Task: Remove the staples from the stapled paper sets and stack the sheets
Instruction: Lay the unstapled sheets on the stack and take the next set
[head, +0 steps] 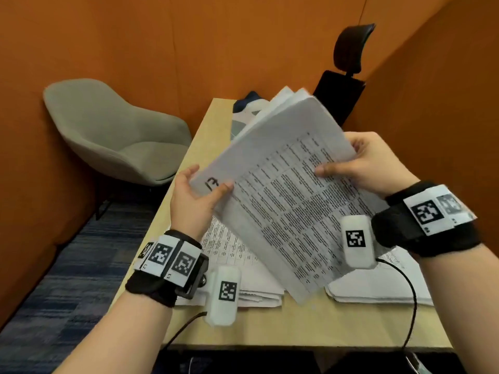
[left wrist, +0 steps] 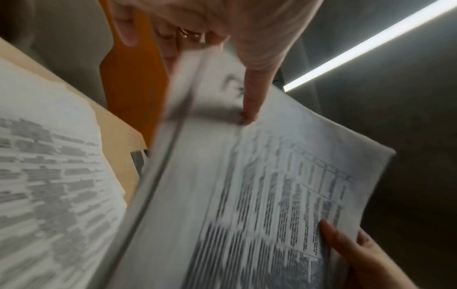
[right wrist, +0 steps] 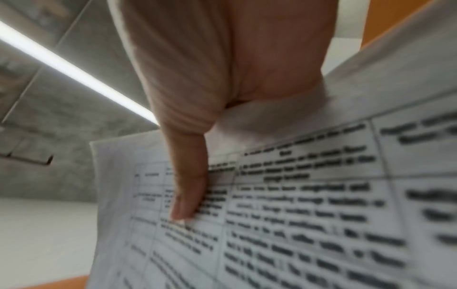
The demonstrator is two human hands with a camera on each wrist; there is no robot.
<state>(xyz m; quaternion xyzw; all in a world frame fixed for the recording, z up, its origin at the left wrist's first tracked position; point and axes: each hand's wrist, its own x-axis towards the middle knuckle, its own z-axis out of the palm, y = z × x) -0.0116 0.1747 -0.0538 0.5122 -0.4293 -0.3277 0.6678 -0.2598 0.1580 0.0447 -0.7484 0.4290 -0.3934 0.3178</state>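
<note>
- A grey chair (head: 113, 130) stands off to your left, beside the table (head: 310, 325).
- Your left hand (head: 193, 201) pinches the near-left corner of the paper bundle (head: 283, 190), thumb on top by a handwritten mark, fingers underneath.
- You hold the bundle tilted in the air above the table, printed tables facing you.
- Loose sheets (head: 232, 252) lie flat on the table under it; more papers (head: 378, 287) lie to the right.
- Your right hand (head: 370, 166) grips the bundle's right edge, thumb pressed on the print.
</note>
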